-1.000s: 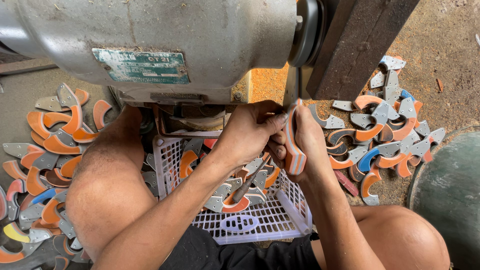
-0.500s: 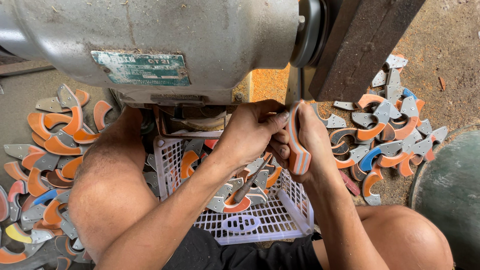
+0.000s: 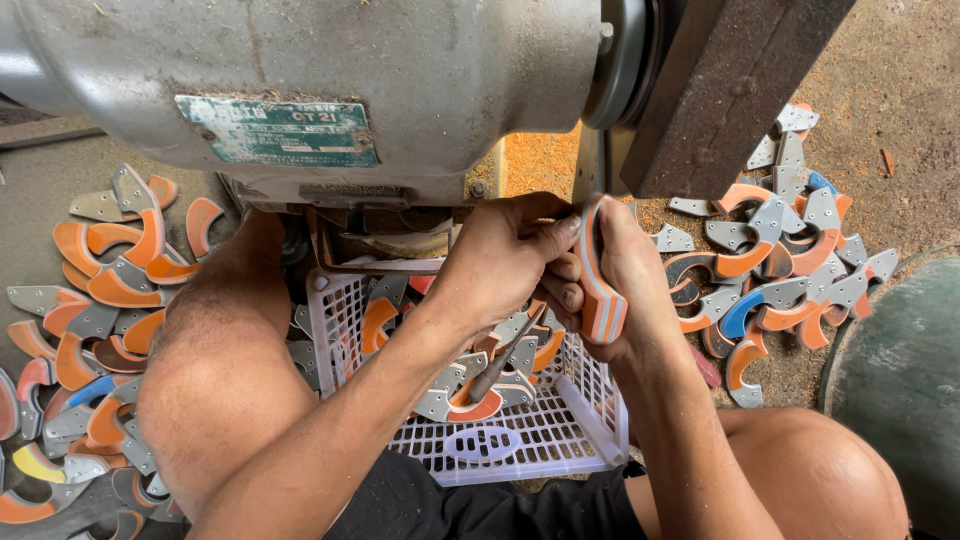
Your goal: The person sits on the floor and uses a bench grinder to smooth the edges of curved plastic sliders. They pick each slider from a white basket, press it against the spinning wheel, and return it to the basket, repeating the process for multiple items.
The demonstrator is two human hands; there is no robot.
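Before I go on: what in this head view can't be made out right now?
- Top end of the orange-and-grey curved piece: hidden against the dark guard, so contact with any wheel is not visible.
- Left hand fingertips: tucked behind the piece.
- Right hand palm: covered by the piece.
- White basket contents: partly hidden under both forearms.
- Pieces on the floor at left: cut off by the frame edge.
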